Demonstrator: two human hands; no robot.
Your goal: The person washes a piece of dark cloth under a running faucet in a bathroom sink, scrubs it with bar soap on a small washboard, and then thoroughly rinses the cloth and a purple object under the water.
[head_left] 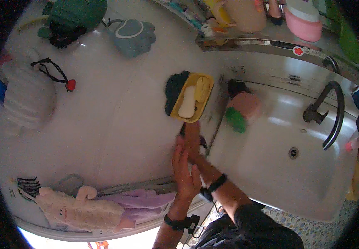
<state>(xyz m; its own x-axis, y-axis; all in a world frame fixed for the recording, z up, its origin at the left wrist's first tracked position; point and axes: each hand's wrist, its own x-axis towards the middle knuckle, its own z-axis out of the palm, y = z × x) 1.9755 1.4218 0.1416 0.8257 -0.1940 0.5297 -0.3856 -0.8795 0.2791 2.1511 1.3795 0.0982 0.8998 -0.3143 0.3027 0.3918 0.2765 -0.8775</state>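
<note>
My left hand (184, 174) is raised with its fingers extended and thumb apart, holding nothing visible. Its fingertips lie against or just beside my right hand (192, 137). That hand is blurred, just below a yellow soap dish (208, 102); what its fingers do is unclear. A small dark thing (203, 142) shows behind it, partly hidden. The dish holds a white soap bar (187, 102) and a yellow bar (202, 89), with a dark cloud-shaped piece (174, 90) beside it. Both wrists wear black bands.
A white sink (260, 174) with a dark curved faucet (338, 115) lies right. Pink (244, 104) and green (236, 119) items sit at its corner. Bottles fill a shelf (248, 45) above. Plush towels (83, 208) hang lower left; a grey-blue pouch (133, 37) hangs upper left.
</note>
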